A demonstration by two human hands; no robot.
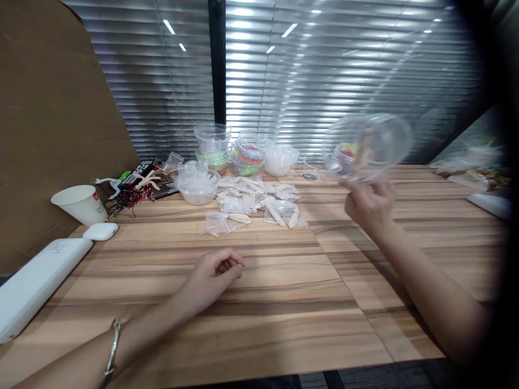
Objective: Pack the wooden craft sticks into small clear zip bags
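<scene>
My right hand (371, 208) is raised over the right part of the wooden table and grips the lower edge of a clear round plastic container (389, 143). A pale, slender item shows through or beside that container, blurred by motion. My left hand (217, 275) rests near the table's middle with its fingers curled together and nothing visible in them. Beyond it lie several small clear bags (239, 205) with pale wooden-looking pieces inside.
Along the back stand stacked clear tubs (213, 143), tubs with coloured contents (248, 156) and a nest of clear bowls (197, 186). At left are a tilted paper cup (79, 202), a small white case (100, 231) and a long white box (42, 283). Blinds rise behind.
</scene>
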